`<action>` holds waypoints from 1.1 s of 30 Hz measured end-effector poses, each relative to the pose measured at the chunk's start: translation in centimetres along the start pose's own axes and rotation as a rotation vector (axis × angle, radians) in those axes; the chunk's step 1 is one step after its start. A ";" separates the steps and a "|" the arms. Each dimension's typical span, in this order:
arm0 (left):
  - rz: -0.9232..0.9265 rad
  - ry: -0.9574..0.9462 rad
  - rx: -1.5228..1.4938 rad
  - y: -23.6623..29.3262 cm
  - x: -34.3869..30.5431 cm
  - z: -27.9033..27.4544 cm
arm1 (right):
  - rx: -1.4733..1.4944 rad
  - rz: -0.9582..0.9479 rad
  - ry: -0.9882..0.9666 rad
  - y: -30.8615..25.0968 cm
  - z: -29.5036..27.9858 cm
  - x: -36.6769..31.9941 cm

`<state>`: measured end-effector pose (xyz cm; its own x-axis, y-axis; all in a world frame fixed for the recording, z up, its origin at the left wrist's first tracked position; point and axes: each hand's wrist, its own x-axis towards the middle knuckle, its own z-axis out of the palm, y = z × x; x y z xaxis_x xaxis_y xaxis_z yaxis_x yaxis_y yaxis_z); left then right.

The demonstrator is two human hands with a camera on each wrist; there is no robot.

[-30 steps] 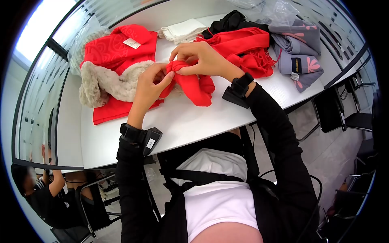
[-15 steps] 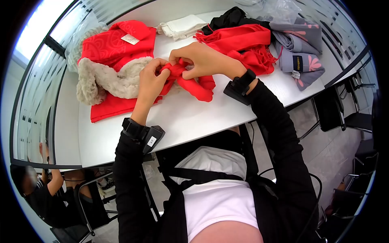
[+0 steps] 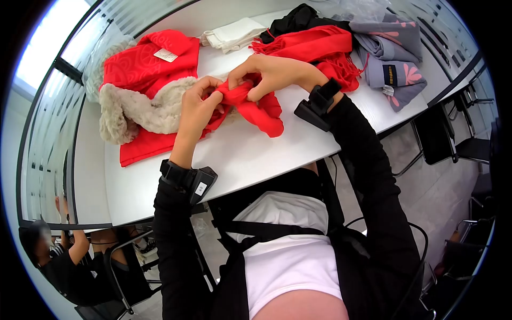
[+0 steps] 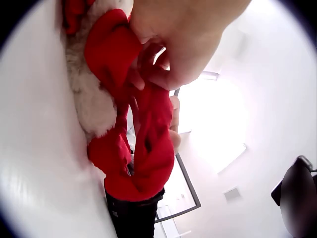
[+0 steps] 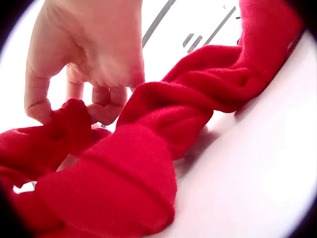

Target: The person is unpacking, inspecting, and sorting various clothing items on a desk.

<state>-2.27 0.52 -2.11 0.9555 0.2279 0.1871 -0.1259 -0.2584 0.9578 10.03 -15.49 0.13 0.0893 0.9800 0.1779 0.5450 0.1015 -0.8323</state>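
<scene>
Red scarf (image 3: 260,113): is lying bunched on the white table (image 3: 240,160), upper centre of the head view. Left hand (image 3: 198,109) is pinching its twisted end. Right hand (image 3: 274,74) is pinching the fabric just beside, fingers curled.

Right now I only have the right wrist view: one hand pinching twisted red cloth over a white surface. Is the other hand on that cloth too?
Observer: Yes. In the head view the left hand grips the same red scarf, close beside the right hand.
Reviewer: What lies on the left-hand side of it?
Observer: A red garment with a cream fleece lining, spread on the white table.
Reviewer: Anything beyond the hands?
Observer: A fringed red scarf, and a grey flowered scarf further to the right.
</scene>
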 end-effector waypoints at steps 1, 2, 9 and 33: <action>-0.003 0.010 -0.036 0.3 -0.2 0.2 | 0.037 -0.002 -0.016 0.1 0.0 -0.1; -0.003 0.020 -0.071 0.7 -0.2 0.3 | 0.071 -0.006 -0.032 0.1 -0.1 -0.2; -0.082 -0.029 -0.002 0.3 0.0 -0.6 | -0.187 -0.263 0.207 0.3 0.2 -0.1; 0.320 0.393 0.562 -1.6 1.4 -2.5 | -0.456 -0.041 0.110 -1.6 1.8 0.2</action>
<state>-1.36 3.64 -2.85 0.7167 0.3514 0.6023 -0.1259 -0.7843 0.6074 7.62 -15.18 0.55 0.1346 0.9502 0.2812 0.8586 0.0299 -0.5118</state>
